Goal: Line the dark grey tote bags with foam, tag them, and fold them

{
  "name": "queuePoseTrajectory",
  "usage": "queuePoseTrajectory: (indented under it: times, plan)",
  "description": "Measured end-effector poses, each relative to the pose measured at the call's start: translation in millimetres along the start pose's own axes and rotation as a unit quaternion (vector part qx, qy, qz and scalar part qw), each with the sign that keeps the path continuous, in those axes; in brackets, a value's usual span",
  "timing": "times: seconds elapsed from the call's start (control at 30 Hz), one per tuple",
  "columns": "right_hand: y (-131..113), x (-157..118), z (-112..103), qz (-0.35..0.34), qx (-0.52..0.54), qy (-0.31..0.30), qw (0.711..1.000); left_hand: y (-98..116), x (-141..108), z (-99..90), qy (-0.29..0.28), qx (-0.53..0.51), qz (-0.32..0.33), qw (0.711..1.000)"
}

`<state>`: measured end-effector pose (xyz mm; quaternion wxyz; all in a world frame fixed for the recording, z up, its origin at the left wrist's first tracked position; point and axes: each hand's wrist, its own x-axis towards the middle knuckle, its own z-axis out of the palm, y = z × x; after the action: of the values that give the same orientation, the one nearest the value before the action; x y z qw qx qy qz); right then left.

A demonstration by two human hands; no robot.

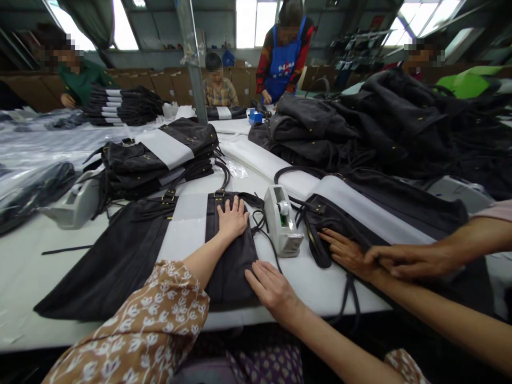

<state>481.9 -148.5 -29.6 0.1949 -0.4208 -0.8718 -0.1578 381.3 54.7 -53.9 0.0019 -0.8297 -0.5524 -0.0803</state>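
A black handbag (132, 250) lies flat in front of me, a white paper band (184, 226) laid across it. My left hand (233, 217) rests on the bag's upper right part, fingers spread and palm down. At the bag's right edge, my right hand (274, 288) lies with its fingers stretched out, the fingertips touching the side. The handle (226, 173) loops up beyond the bag's top. Just right of the bag stands a grey tape dispenser (283, 226), and thin black cords (262, 224) lie between the two.
At right, a co-worker's hands (352, 258) press on another black bag (404, 213) with a white strip. Stacked banded bags (152, 154) stand behind mine, near a second tape dispenser (76, 202). A large bag heap (380, 117) fills the back right; a metal post (194, 64) rises mid-table.
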Motion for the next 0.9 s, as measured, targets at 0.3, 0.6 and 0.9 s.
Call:
queuePoseTrajectory:
  times: [0.3, 0.6, 0.9]
  plan:
    - [-11.2, 39.3, -25.5, 0.115, 0.098, -0.179, 0.972, 0.2, 0.3, -2.9, -0.013, -0.016, -0.006, 1.000]
    - [-21.8, 72.2, 28.9, 0.291, 0.041, -0.122, 0.948, -2.0, 1.3, 0.3, -0.010, -0.043, -0.007, 0.999]
    - [-17.4, 62.7, 38.7, 0.279, 0.083, -0.139, 0.947, -4.4, 7.3, -10.9, -0.058, -0.079, -0.017, 0.995]
